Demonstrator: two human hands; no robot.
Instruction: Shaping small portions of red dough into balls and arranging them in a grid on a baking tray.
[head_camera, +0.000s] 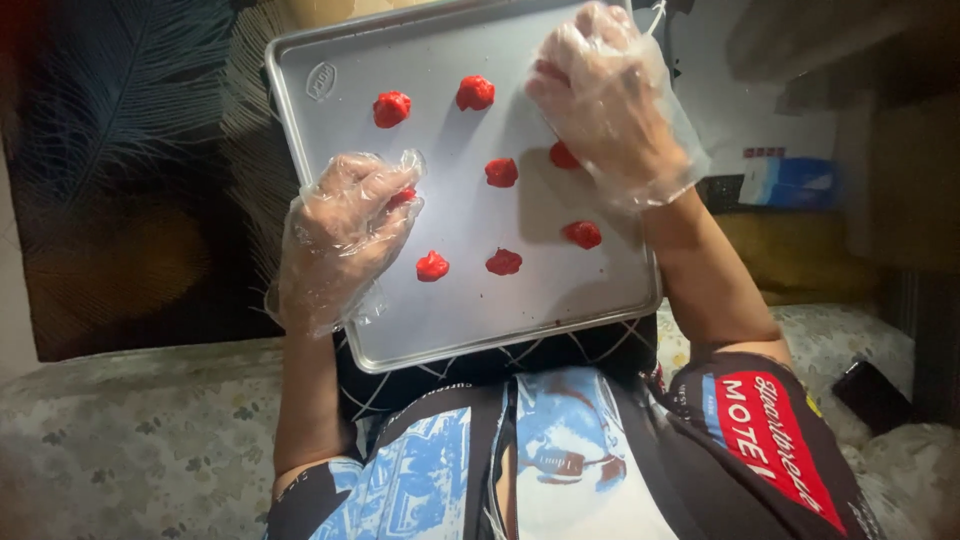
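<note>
A rectangular silver metal baking tray (600, 300) with a raised rim rests on the person's lap, tilted so its far end points up and to the left in the head view. Small round lumps of bright red dough lie scattered on its bare surface: two near the far end (392, 108) (475, 92), one in the middle (501, 172), one toward the right side (582, 234), and two close together nearer the person (432, 266) (504, 262).

The left hand (340, 235), wrapped in a loose clear plastic glove, hovers over the left edge of the tray. Its fingers (395, 195) are curled inward and pinch another small red lump (403, 197), which shows between the fingertips through the crinkled plastic.

The right hand (610, 105), in the same kind of clear plastic glove, is over the far right part of the tray. Its fingers are bent and bunched together, pointing down and left, with a trace of red at the fingertips (545, 72); whether they grip anything cannot be told. One more red lump (562, 156) peeks out just below this hand, partly hidden by it.

The person wears a dark garment with blue, white and red printed panels (560, 450). On either side lies a pale floral-patterned cushion or sofa surface (130, 440), and behind the tray hangs a dark cloth with a feather pattern (130, 150)
</note>
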